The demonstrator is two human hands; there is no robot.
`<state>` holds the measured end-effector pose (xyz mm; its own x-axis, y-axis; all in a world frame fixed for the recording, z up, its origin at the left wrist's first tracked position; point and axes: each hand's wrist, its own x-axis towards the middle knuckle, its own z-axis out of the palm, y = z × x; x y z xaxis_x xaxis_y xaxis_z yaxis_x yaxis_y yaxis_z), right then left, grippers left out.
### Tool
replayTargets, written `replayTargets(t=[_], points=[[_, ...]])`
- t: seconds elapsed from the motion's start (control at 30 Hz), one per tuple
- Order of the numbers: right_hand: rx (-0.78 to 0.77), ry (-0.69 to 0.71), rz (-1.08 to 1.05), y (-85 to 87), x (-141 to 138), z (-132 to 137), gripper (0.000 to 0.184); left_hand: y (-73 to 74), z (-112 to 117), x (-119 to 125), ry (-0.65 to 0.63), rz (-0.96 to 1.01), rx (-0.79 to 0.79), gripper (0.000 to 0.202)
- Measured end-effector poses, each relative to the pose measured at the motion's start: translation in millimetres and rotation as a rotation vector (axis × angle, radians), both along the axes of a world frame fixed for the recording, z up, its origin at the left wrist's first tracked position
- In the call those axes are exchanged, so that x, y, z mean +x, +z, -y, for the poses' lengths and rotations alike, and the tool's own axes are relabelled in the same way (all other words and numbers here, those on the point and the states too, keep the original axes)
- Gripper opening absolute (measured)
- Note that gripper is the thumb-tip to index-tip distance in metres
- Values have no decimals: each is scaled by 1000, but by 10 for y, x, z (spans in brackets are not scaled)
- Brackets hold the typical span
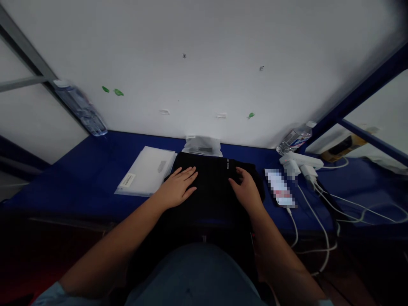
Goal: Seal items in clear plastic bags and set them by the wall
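A long, deep-blue table top (79,170) fills the width of the view, and a flat, black folded garment (212,191) with small white lettering lies at its middle. The left hand (178,187) presses on the garment, spread flat; the right hand (245,191) rests on its right edge, fingers loosely apart, pinching nothing. Left of the garment lies a white plastic-wrapped packet (146,172); behind it, a clear plastic bag (202,146). To its right are a white power strip (301,160) with white cables and a phone (279,188) with a blurred screen.
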<state>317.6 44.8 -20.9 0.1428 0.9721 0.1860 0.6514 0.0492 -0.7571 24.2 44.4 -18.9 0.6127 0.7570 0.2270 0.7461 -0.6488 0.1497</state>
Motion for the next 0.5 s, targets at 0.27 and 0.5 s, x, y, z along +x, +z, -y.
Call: replayTargets(t=[0.27,0.5], points=[[-239,-57,282,297,14,-38,59,4,-2,2,3,-14,-6,55],[-83,-49,78,242,-57,-31,55,28,9,-2,-15,21,6,55]])
